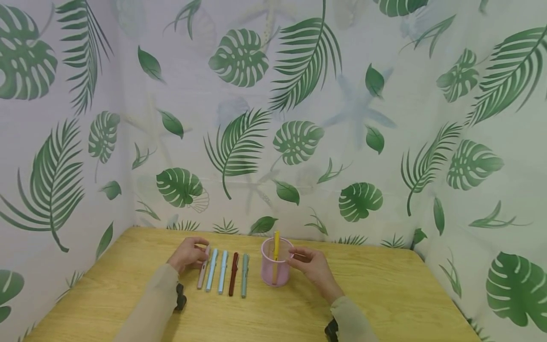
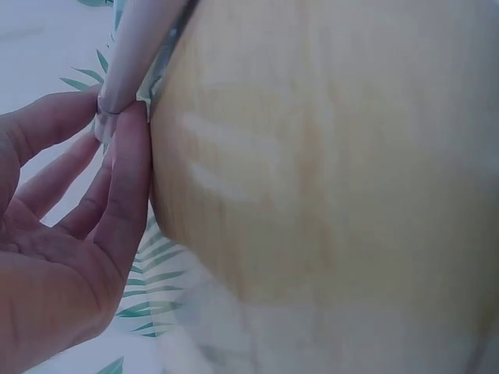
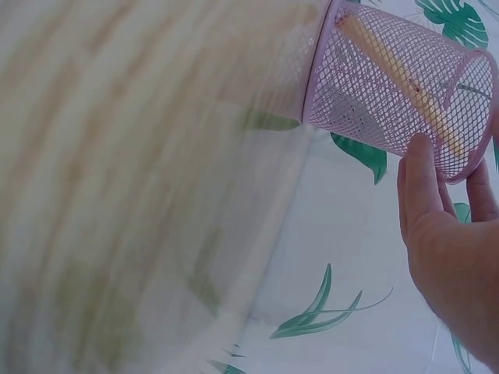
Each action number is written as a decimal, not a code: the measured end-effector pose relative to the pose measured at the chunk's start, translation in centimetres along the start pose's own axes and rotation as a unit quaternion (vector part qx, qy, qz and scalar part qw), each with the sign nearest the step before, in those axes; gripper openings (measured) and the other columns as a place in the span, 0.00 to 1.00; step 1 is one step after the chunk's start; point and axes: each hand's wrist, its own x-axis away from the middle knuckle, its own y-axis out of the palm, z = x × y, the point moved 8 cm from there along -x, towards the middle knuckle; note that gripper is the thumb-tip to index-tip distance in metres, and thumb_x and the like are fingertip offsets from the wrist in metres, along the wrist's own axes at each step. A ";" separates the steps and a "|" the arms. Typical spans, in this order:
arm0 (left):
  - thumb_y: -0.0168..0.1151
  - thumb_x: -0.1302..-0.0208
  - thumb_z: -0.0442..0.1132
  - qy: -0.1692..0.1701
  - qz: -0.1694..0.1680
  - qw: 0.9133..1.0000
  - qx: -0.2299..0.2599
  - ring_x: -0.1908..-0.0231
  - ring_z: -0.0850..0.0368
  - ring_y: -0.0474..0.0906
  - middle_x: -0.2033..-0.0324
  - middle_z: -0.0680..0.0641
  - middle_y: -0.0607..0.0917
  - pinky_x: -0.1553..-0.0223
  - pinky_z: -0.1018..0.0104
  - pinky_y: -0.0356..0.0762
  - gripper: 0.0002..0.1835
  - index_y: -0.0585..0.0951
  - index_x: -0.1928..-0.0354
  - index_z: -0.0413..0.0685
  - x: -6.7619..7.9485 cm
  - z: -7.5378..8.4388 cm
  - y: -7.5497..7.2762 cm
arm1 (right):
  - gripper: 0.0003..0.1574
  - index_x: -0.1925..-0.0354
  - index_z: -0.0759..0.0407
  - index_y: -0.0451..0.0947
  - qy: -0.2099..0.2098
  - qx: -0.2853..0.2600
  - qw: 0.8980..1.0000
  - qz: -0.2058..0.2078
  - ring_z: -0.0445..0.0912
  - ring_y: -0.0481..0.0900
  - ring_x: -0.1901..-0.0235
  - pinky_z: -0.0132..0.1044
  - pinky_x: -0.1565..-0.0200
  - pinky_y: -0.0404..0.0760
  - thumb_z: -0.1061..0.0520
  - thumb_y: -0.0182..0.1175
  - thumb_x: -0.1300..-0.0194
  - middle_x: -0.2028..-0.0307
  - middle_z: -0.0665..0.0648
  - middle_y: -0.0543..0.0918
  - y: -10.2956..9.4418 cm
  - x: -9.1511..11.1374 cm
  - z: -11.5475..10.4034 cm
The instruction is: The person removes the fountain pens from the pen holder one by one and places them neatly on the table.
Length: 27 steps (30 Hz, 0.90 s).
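In the head view, my left hand (image 1: 189, 254) pinches the far end of a pale pink pen (image 1: 202, 275), leftmost in a row. The left wrist view shows thumb and fingertips around the end of this pen (image 2: 136, 58). My right hand (image 1: 314, 268) holds the pink mesh pen holder (image 1: 268, 273) by its right side near the rim. Inside the holder a yellow pen (image 1: 276, 242) stands upright, its top above the rim. In the right wrist view, fingers (image 3: 422, 175) lie against the mesh close to the rim.
Right of the pink pen lie two light blue pens, one (image 1: 211, 270) beside the other (image 1: 222, 272), then a dark red pen (image 1: 233, 274) and a grey-green pen (image 1: 244, 276). All rest on the wooden table (image 1: 239, 323). Leaf-patterned cloth (image 1: 256, 209) hangs behind the table.
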 end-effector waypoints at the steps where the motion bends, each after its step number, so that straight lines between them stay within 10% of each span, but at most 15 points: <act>1: 0.60 0.41 0.21 0.001 0.000 1.000 -0.002 0.64 0.51 0.79 0.54 0.34 0.76 0.67 0.61 0.85 0.28 0.69 0.37 0.30 0.0 0.0 0.0 | 0.17 0.51 0.63 0.83 -0.001 0.000 1.000 0.001 0.59 0.79 0.43 0.46 0.46 0.81 0.61 0.68 0.39 0.46 0.63 0.82 0.0 0.0 -0.1; 27: 0.61 0.41 0.23 -0.019 0.023 0.999 -0.039 0.69 0.57 0.80 0.55 0.32 0.81 0.71 0.66 0.83 0.23 0.72 0.42 0.27 0.8 0.2 -0.6 | 0.21 0.47 0.71 0.78 -0.004 -0.052 0.999 0.010 0.60 0.76 0.41 0.44 0.48 0.83 0.63 0.65 0.36 0.43 0.66 0.80 0.2 0.3 -0.2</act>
